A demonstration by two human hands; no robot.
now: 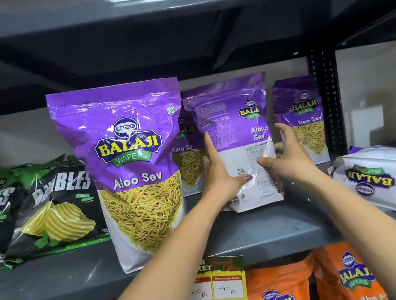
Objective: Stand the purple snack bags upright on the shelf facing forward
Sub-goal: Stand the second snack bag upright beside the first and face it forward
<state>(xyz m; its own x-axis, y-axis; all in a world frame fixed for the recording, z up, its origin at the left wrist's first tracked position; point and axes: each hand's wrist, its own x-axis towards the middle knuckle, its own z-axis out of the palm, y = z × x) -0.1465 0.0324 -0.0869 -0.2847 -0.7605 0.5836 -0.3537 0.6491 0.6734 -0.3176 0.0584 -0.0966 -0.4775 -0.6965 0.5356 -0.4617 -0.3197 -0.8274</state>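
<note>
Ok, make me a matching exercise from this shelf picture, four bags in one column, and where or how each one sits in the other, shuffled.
Column one:
1. big purple bag
2. held purple bag
3. fallen purple bag
4. black chip bags

Column two:
A. lying on its side at the right end of the shelf
B. leaning back at the left end
C. upright at the front edge, label forward
D. between both hands, back panel towards the camera

Pairs: 1-C, 2-D, 3-A, 4-B
</note>
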